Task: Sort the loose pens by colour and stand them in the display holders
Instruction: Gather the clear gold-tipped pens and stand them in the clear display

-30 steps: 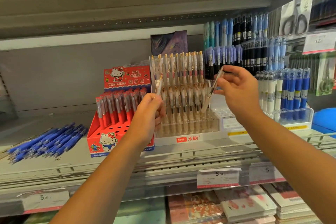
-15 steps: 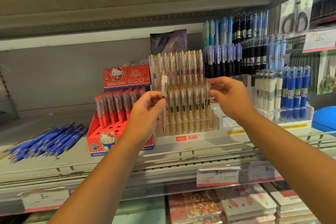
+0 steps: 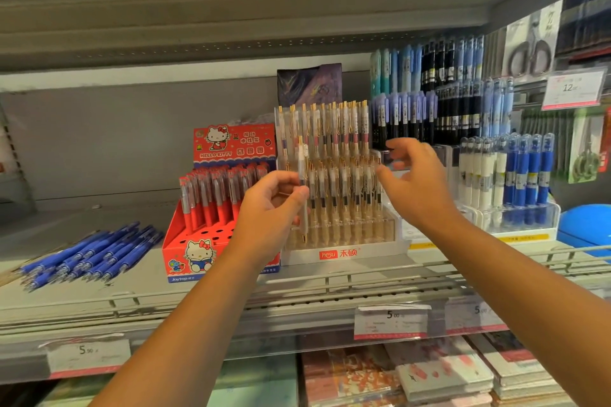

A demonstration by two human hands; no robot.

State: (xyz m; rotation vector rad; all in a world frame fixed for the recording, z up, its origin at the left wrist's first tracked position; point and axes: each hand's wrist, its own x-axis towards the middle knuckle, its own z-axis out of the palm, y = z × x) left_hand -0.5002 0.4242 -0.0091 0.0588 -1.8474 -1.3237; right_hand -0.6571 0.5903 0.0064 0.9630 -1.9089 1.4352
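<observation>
My left hand point(image 3: 272, 205) pinches a clear pen with gold trim point(image 3: 303, 175) upright, tip down, at the front left of the tiered clear holder point(image 3: 344, 253), which is full of matching pens. To the right of that holder's front row hovers my right hand point(image 3: 413, 185), fingers spread and holding nothing. A red Hello Kitty holder point(image 3: 201, 253) with red pens stands to the left. Several loose blue pens point(image 3: 96, 253) lie on the shelf at far left.
A clear holder point(image 3: 525, 218) of white and blue pens stands at right, with dark and blue pens point(image 3: 439, 102) racked behind. A wire rail point(image 3: 363, 281) runs along the shelf's front edge above price tags point(image 3: 391, 322). Notebooks point(image 3: 429, 373) are stacked on the shelf below.
My right hand stood its pen in the holder's right side and let go, then opened. My left hand brought its pen upright and lowered it toward the front left.
</observation>
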